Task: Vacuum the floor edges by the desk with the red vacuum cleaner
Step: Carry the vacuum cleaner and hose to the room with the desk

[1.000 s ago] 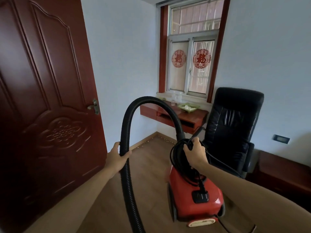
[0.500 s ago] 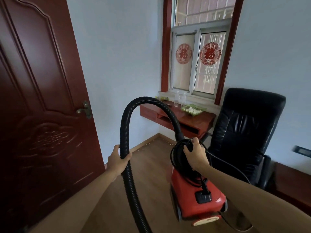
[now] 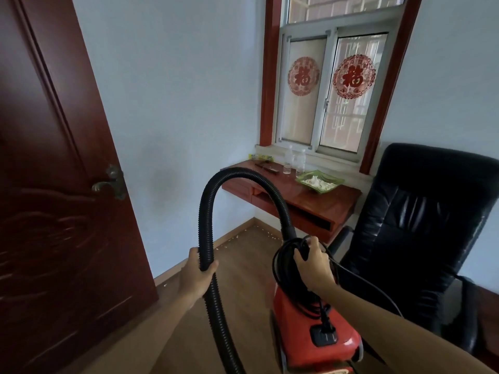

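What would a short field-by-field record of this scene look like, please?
left hand: grips the black hose below its arch
right hand: grips the top of the red vacuum cleaner, amid the coiled cord
desk: wall-mounted under the window, ahead
floor edge: pale crumbs along the skirting near the desk
chair: black, right of the vacuum cleaner

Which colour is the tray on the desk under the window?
Green tray, holding white scraps; the head view shows it.
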A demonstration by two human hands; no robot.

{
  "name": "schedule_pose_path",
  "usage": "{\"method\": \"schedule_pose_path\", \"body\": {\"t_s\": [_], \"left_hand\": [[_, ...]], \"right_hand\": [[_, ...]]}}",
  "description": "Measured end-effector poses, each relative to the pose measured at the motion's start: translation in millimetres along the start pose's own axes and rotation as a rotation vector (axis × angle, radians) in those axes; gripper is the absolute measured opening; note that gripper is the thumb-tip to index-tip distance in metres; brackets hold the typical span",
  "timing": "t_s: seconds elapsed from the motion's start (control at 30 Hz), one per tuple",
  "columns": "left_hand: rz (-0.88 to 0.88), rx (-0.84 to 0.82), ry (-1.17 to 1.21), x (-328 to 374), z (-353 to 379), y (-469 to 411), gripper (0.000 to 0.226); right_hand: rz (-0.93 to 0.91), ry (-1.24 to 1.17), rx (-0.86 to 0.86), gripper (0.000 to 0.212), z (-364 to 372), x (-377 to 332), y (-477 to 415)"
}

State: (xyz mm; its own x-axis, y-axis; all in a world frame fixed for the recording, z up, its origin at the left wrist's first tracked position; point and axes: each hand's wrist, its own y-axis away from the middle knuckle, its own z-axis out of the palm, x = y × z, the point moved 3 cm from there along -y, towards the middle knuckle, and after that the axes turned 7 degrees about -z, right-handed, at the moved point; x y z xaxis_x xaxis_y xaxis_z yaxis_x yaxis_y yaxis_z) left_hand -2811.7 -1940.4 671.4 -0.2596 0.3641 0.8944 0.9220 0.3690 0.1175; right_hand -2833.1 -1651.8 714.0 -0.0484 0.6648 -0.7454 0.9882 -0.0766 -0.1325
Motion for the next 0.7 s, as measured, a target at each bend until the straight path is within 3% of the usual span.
{"method": "schedule_pose_path", "body": {"t_s": [0.27,0.7], "left_hand": [[-0.087,0.059,-0.071,-27,37,-104,0.04],[-0.146,0.114,-0.164,-60,102,-195,0.049]], "right_hand": [[-0.02,0.011,-0.079,0.029,60,29,-96],[0.019,-0.06,-0.163,0.028,132,103,-199]]}}
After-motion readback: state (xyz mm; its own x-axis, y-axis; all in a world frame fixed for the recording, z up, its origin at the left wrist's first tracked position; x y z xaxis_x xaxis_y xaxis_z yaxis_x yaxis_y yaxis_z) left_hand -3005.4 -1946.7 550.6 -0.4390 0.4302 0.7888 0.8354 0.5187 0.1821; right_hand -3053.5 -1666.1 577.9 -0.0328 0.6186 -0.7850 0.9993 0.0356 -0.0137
